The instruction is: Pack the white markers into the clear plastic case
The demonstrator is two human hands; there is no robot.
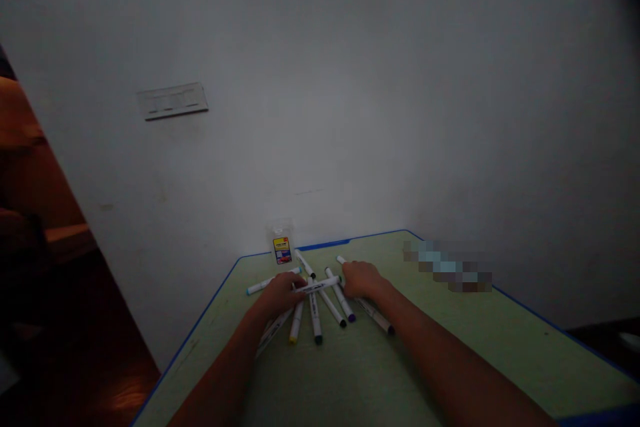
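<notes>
My left hand is closed with its fingertips on one end of a white marker. That marker slants across several others, its far end close to my right hand. My right hand is closed around what looks like another white marker, whose pale tip pokes out past the fingers; the rest of it is hidden. Beneath the hands more white markers are fanned out on the table, among them a yellow-capped marker, a dark-capped marker and a purple-capped marker. A light-blue-capped marker lies beyond my left wrist.
A clear plastic case with a yellow and blue label stands at the back of the green table, near the wall. Blue edging runs round the tabletop. A blurred-out patch covers something at the right. A switch plate is on the wall.
</notes>
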